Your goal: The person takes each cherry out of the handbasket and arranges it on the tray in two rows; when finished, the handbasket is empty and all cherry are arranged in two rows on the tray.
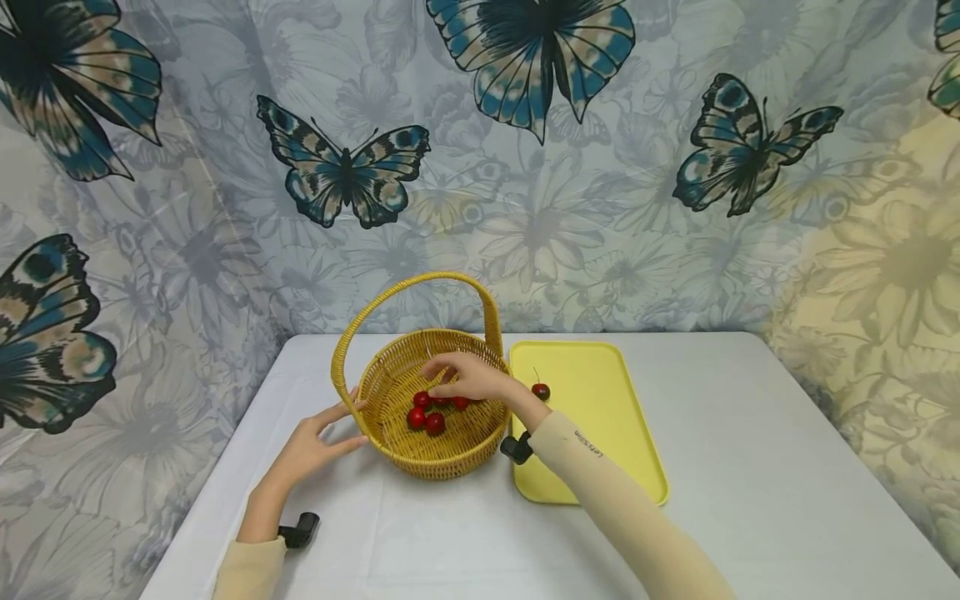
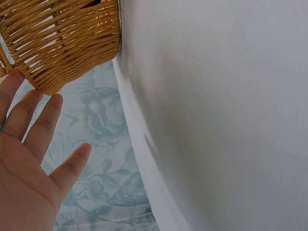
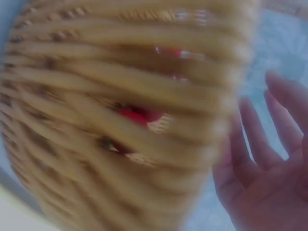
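Head view: the right hand (image 1: 474, 377) is positioned above the interior of the wicker basket (image 1: 444, 468), directly over the cherries (image 1: 435, 423), with its fingers loosely bent and no item visible in its grasp; the right wrist view, partly blurred, likewise shows relaxed fingers holding nothing. The left hand (image 1: 311, 442) rests its fingertips against the basket at the rim, on the left side near the foot of the handle (image 1: 491, 325); this light contact appears to serve as a steadying support, leaving the right hand free to work inside. In the left wrist view its fingers are extended and spread, not curled around the wicker. The right forearm enters from the lower right and crosses over the tray (image 1: 592, 417); the left forearm rises from the lower left. The cherries sit grouped on the basket floor, where the wall presumably keeps them from rolling. The yellow tray lies just right of the basket, an arrangement that keeps both within the right hand's reach; one stemmed cherry (image 1: 541, 391) rests near its left edge. Basket and tray stand on the white tabletop (image 1: 750, 450), before a butterfly-patterned backdrop (image 1: 540, 233).
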### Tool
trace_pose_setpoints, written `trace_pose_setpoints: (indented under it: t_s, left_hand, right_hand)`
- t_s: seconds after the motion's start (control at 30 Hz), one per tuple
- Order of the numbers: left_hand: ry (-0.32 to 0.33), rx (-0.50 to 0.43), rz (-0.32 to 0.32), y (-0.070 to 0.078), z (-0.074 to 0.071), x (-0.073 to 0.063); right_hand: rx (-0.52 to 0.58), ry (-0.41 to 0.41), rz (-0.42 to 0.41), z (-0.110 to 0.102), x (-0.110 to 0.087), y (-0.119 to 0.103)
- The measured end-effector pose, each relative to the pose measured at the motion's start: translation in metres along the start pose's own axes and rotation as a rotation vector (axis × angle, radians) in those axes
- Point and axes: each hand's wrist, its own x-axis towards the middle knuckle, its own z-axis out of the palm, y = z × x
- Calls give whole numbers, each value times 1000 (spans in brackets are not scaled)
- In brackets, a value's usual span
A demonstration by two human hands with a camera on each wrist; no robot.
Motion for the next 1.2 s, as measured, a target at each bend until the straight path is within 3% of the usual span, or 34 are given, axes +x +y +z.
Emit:
trace_pose_setpoints:
  t_s: [0.37,0.67,1.2]
  left_hand:
    - [-4,43,-17,1,0,0]
    - [-29,53,-45,5,-2,0]
    - [-35,18,-43,-1,-2,2]
  right_hand:
    - [-127,-156,112,17,14,-9]
    - [-237,-167,152,33,9,1]
    - [-279,-160,152,44,4,15]
